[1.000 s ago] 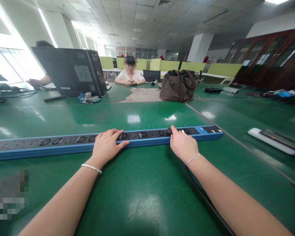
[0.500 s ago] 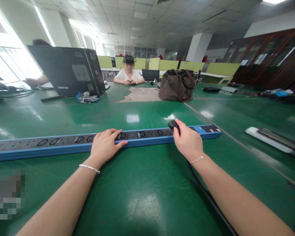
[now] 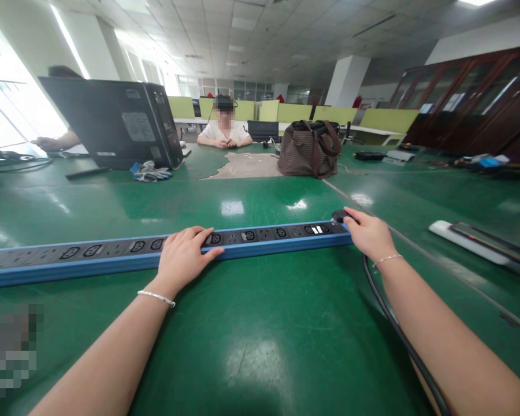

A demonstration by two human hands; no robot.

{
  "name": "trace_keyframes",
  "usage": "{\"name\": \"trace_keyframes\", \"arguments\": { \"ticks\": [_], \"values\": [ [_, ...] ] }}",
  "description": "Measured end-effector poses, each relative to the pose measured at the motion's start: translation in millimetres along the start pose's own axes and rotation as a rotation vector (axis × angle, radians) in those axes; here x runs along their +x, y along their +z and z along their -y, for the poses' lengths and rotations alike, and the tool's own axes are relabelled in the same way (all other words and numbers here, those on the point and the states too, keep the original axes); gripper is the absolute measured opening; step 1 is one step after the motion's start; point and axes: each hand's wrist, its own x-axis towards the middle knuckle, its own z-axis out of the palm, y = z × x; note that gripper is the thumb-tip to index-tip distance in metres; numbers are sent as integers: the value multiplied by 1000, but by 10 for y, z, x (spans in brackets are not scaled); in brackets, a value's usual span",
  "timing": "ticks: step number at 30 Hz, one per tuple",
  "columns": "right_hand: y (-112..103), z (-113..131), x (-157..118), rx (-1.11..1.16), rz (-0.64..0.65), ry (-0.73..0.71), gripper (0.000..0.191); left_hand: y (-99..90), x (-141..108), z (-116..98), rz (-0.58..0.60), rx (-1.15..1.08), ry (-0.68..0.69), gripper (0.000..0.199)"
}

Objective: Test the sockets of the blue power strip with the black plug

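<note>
A long blue power strip (image 3: 268,248) with black socket faces lies across the table. My left hand (image 3: 185,249) grips its middle, fingers over the top and thumb along the near side. Pinched in my right hand (image 3: 368,234) is a black plug (image 3: 340,216), held over the strip's right end. Its pins show partly and seem clear of the sockets. From that hand a black power cord (image 3: 390,318) runs down toward me. My right hand and the plug hide the end sockets.
Beyond the strip stand a black computer case (image 3: 112,124), crumpled work gloves (image 3: 149,171) and a brown bag (image 3: 307,150). A white, dark-topped long object (image 3: 468,245) lies at right. Across the green table (image 3: 242,323) sits a person (image 3: 225,130); another person's arm (image 3: 63,141) shows at far left.
My right hand has moved right along the strip with the plug, uncovering sockets with a white label. My left hand stays on the strip.
</note>
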Motion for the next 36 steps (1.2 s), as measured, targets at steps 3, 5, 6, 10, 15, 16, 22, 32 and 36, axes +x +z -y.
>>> {"name": "trace_keyframes", "arguments": {
  "ticks": [3, 5, 6, 10, 15, 16, 22, 32, 36],
  "values": [
    [-46, -8, -2, -71, 31, 12, 46, -2, -3, -1, 2, 2, 4, 58],
    [-63, -13, -9, -92, 45, 14, 45, -2, -6, -3, 3, -1, 6, 57],
    [-66, -20, -15, -97, 49, 10, 44, -2, -6, -3, 1, -2, 6, 57],
    [-62, -56, -44, -139, 43, -12, 45, 3, -5, 0, -2, -2, 8, 57],
    [-66, -47, -74, -206, 38, -14, 45, 3, -3, 7, 2, -5, 9, 58],
    [-67, -37, -78, -214, 41, -12, 46, 2, -3, 7, 2, -5, 9, 58],
    [-40, 28, -102, -221, 36, -56, 46, 8, -1, 5, 2, -13, 2, 57],
    [-9, 36, -35, -246, 86, -97, 46, -29, -1, -11, 10, 21, 18, 55],
    [15, 61, -19, -285, 80, -112, 45, -27, 28, -11, 21, 20, 7, 54]
  ]
}}
